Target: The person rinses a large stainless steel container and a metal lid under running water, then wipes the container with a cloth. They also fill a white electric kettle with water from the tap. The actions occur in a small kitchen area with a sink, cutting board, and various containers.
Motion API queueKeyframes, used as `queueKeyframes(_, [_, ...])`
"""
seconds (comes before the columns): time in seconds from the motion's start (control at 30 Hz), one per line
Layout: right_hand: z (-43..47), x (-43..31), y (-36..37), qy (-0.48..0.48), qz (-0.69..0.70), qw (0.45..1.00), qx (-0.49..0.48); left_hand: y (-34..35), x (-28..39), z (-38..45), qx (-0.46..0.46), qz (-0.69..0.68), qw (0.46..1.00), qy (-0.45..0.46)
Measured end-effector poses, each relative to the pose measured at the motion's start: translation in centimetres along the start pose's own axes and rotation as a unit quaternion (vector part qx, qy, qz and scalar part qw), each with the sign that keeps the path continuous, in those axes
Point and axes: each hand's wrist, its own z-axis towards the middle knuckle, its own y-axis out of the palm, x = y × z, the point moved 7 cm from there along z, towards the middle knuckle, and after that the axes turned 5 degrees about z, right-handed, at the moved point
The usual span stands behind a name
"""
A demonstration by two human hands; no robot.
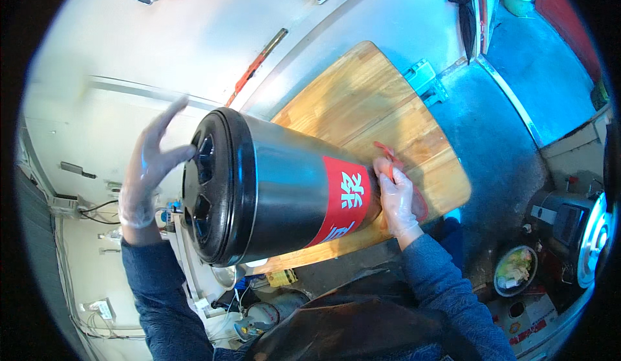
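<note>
A large dark metal barrel (288, 184) spans the middle of the view, its black ribbed lid (211, 186) towards the left. A red label (342, 196) with white writing wraps its body. My left hand (150, 167), in a clear plastic glove, is beside the lid with fingers spread; the thumb tip is at the lid's rim. My right hand (400, 198), gloved too, is curled at the barrel's other end around a thin red item (419, 206), perhaps a cloth or bag. The fingers hide much of that item. Behind it is a wooden tabletop (378, 99).
A turquoise plastic stool (427, 82) stands beyond the table. A black umbrella (465, 21) hangs by the doorway. At right are a metal pot (565, 215) and a bowl of food (516, 271). A gas cylinder (262, 317) is at the lower left.
</note>
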Motion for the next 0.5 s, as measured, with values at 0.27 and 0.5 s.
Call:
queueKeyframes(0.27, [-6.7, -24.8, 12.9, -0.38, 0.111, 0.866, -0.306, 3.7, -5.3, -13.1, -0.022, -0.251, 0.909, -0.333])
queueKeyframes(0.5, [3.2, -10.9, 10.3, -0.113, 0.023, 0.942, -0.317, 4.9, -5.6, -10.3, -0.022, -0.331, 0.903, -0.274])
